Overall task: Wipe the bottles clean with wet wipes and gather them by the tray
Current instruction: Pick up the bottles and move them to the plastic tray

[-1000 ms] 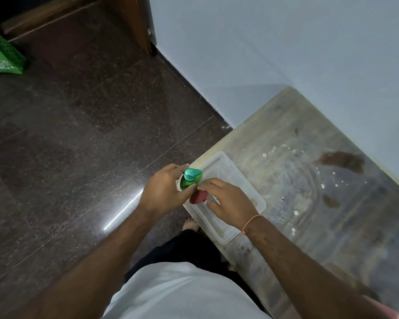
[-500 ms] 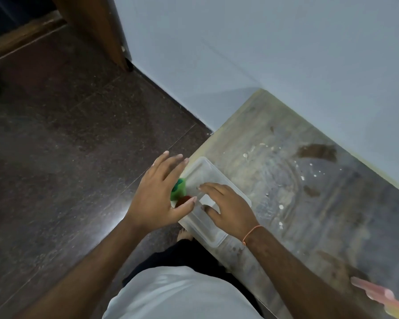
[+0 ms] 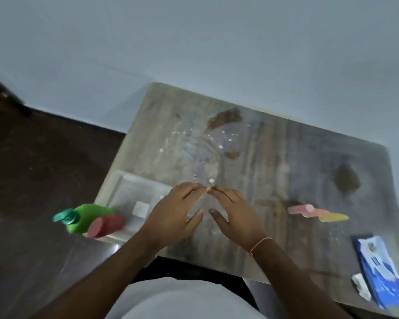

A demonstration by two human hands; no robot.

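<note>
A green bottle with a teal cap and a dark red bottle stand side by side in the near left corner of the clear plastic tray at the table's left edge. My left hand and my right hand hover over the table just right of the tray, fingers straight, fingertips almost meeting, holding nothing. A blue pack of wet wipes lies at the table's right front, with a crumpled white wipe beside it.
The worn wooden table has stains and white specks. A pink and yellow object lies right of my hands. A small white square sits in the tray. Dark floor spreads left, and a pale wall rises behind.
Both hands let go of the green and red bottles in the tray and moved right over the table. The view swung right, bringing the wipes pack into sight.
</note>
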